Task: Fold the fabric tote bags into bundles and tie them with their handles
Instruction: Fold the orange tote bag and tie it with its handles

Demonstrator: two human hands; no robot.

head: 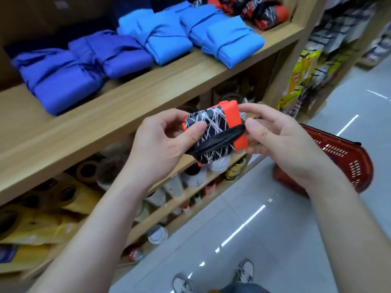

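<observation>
Gripping tilted bundle (215, 121), handle (220, 138) rising rightward, left hand (160, 142), right hand (281, 144)

The orange tote bag (213, 132), with a black panel of white lines, is folded into a compact bundle and gripped, tilted, between the left hand (160, 142) and right hand (275, 140). Its black handle (220, 138) crosses the front diagonally. On the shelf (148, 87) lie tied dark blue bundles (61, 79), light blue bundles (226, 37) and orange-and-black bundles (264, 13).
</observation>
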